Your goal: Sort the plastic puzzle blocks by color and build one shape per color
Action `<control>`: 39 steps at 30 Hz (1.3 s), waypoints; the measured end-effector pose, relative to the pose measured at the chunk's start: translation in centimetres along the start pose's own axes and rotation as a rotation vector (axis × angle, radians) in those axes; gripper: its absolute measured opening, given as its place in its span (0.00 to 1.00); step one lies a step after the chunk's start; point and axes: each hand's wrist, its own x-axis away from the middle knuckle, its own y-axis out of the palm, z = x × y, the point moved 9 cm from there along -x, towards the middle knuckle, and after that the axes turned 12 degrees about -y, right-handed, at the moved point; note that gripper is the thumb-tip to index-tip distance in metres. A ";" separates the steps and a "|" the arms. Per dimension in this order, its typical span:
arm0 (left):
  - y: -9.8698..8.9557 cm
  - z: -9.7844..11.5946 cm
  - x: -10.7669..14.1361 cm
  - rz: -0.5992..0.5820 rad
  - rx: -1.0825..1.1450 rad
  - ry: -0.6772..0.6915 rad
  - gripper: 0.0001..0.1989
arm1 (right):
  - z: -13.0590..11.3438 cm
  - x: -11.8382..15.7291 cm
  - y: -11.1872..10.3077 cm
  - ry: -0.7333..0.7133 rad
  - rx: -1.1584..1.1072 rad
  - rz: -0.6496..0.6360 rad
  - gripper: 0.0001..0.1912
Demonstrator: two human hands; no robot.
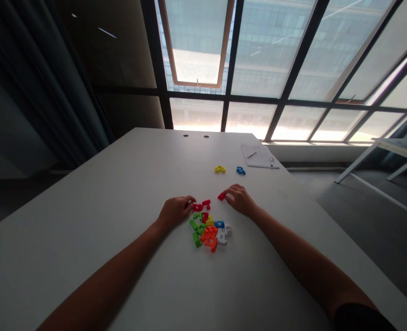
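Red piece (221, 196), one o'clock from the coloured pile (209, 232), is pinched by the right hand (238, 199), its right end hidden; the left hand (176, 209), at ten o'clock, curls in shadow, its grip impossible to tell.

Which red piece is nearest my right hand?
The rightmost red piece, at the right hand's fingers; the other red pieces all lie farther left.

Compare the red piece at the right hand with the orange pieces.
Grouping: the red piece sits apart from the pile, while the orange pieces lie bunched in it.
Contact: the right hand touches the red piece; neither hand touches the orange pieces.
Position: the orange pieces are nearer the camera than the red piece.
Both are brightly coloured.
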 end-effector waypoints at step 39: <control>-0.3 0.2 0.0 0.004 -0.002 -0.007 0.15 | 1.7 -14.3 7.0 0.197 0.291 -0.239 0.16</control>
